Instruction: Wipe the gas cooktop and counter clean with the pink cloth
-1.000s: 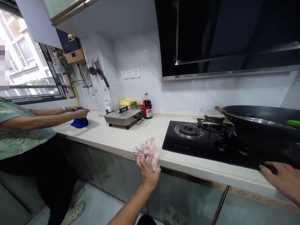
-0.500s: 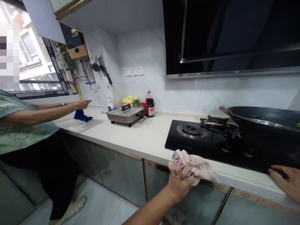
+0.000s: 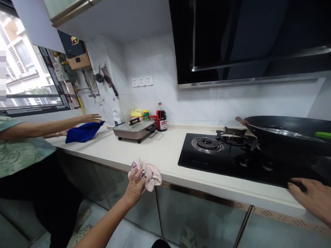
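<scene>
Pink cloth [image 3: 152, 175] at the front edge of the counter [image 3: 168, 150], left of the hob [image 3: 198, 160], with folds drooping over the edge. Gripped in the left hand [image 3: 136, 186], fingers curled into the bunch, loose part trailing out to the right. Half a second ago, seen in front of the hob; carried left since then, past the hob's near corner, and farther left than a second ago. Means, judging by these positions, a to-and-fro pass along the front edge, with a different stretch of it now under the cloth.

Little change at the right hand [image 3: 314, 194]: spread open at the front edge of the hob, before the wok [image 3: 287, 148], nothing visible in its grasp, apparently resting there. Farther left, a blue cloth [image 3: 84, 132], bunched a moment ago and now opened out, with a co-worker's hand [image 3: 91, 118] over it. Hard to tell whether lifted or lying flat. Unmoved on the counter, apart from both cloths: the pan [image 3: 126, 133], lid on.
</scene>
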`<act>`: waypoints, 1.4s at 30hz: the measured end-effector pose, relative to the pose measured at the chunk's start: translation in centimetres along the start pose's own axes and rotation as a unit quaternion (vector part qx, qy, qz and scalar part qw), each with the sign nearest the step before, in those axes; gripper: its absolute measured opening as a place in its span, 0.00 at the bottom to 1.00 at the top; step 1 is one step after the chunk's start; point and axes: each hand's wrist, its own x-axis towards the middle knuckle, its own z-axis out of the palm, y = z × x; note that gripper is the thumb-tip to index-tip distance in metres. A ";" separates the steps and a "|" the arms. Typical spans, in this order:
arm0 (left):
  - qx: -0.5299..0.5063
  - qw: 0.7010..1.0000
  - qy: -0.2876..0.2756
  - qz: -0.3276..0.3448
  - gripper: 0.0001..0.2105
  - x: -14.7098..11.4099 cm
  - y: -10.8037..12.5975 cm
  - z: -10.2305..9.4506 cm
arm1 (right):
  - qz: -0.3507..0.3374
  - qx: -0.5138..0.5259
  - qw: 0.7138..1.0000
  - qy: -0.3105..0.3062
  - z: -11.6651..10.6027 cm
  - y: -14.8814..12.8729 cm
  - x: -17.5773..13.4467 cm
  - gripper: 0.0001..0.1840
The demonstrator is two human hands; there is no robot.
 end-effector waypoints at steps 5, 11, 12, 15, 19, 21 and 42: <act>-0.053 0.998 0.016 0.041 0.11 1.3 4.9 0.6 | 0.004 -0.058 0.997 -0.050 -1.0 -1.7 -0.4 0.24; -0.101 0.977 0.102 0.155 0.11 4.4 16.8 2.7 | -0.005 -0.108 0.991 -0.074 -1.8 -2.7 -0.4 0.28; -0.111 0.972 0.118 0.173 0.11 5.1 19.1 2.8 | -0.010 -0.113 0.991 -0.073 -1.9 -2.8 -0.5 0.28; -0.148 0.949 0.149 0.236 0.07 7.4 26.1 2.7 | -0.027 -0.121 0.990 -0.071 -2.2 -3.2 -0.8 0.28; -0.173 0.928 0.129 0.303 0.07 10.5 33.6 2.3 | -0.034 -0.118 0.990 -0.061 -1.8 -2.9 -1.0 0.27; -0.184 0.917 0.111 0.337 0.09 11.8 35.7 2.0 | -0.036 -0.112 0.992 -0.052 -1.5 -2.4 -0.6 0.27; -0.357 0.903 -0.043 0.236 0.45 15.8 26.0 -0.9 | -0.278 0.044 0.956 -0.080 0.7 -16.7 -13.0 0.44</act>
